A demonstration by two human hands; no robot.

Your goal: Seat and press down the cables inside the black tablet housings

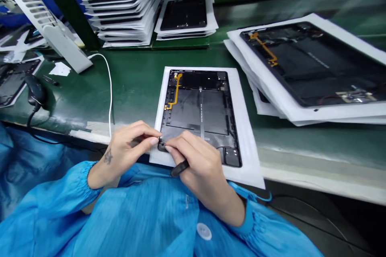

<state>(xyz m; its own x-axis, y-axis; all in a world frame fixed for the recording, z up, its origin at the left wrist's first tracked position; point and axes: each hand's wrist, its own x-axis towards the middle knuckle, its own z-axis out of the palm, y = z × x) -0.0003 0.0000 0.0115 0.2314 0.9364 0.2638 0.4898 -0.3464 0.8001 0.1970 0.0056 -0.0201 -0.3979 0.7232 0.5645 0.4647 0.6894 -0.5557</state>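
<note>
Working with both hands at the near-left corner of an open tablet (pixel 187 108), laid on a white sheet (pixel 250 156) along the near edge of the green tabletop (pixel 132 76). Holding the left hand (pixel 126 144) at that corner with thumb and forefinger nearly together; keeping the right hand (pixel 200 162) over the tablet's near edge, just beside, with fingers drawn to a narrow pinch and a black rounded object (pixel 180 168) tucked below them. Unable to tell any small part between either set of fingertips. Judging by the pose, busy with close, fine handling inside the corner; calling next for steady tips, a light touch and no drag across the tablet's inside or the yellow ribbon (pixel 177 94) by its left edge. Minding the sheet, apparently jutting past the tabletop's near edge and so easy to catch with a sleeve. Finding open room beyond the tablet's far edge, and leftward as far as the white cable (pixel 109 84). Meeting tighter room rightward, with a pile of tablets (pixel 313 60) close by the sheet's far-right corner. Limited farther off by a tall stack (pixel 123 12) toward the tabletop's far edge.
</note>
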